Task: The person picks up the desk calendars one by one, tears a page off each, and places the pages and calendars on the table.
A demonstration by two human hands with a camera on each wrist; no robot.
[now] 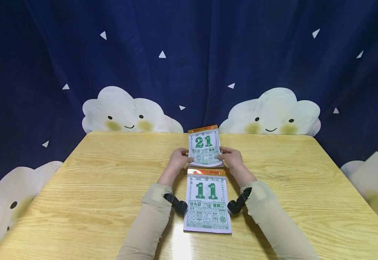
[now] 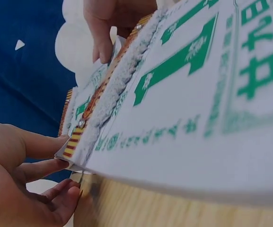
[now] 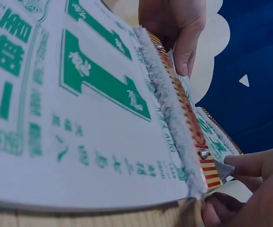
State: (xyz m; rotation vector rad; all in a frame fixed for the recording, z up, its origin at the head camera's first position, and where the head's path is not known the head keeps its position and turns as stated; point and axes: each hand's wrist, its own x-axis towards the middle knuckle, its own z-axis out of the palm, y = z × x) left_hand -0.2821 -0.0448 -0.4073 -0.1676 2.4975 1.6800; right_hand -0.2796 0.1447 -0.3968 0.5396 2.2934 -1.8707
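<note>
Two tear-off calendars with green print and red-and-gold top strips lie one behind the other. The far calendar shows 21, its top end reaching the table's back edge. My left hand holds its left edge, thumb on the front page. At the right edge, my right hand grips it the same way. Between my forearms, the near calendar lies flat, showing 11, untouched by either hand in the head view. Both wrist views show this near calendar large, partly hiding the far one.
A light wood-grain table spreads to both sides of the calendars. Behind it hangs a dark blue curtain with white triangles and smiling clouds. Black wrist cameras sit close beside the near calendar's edges.
</note>
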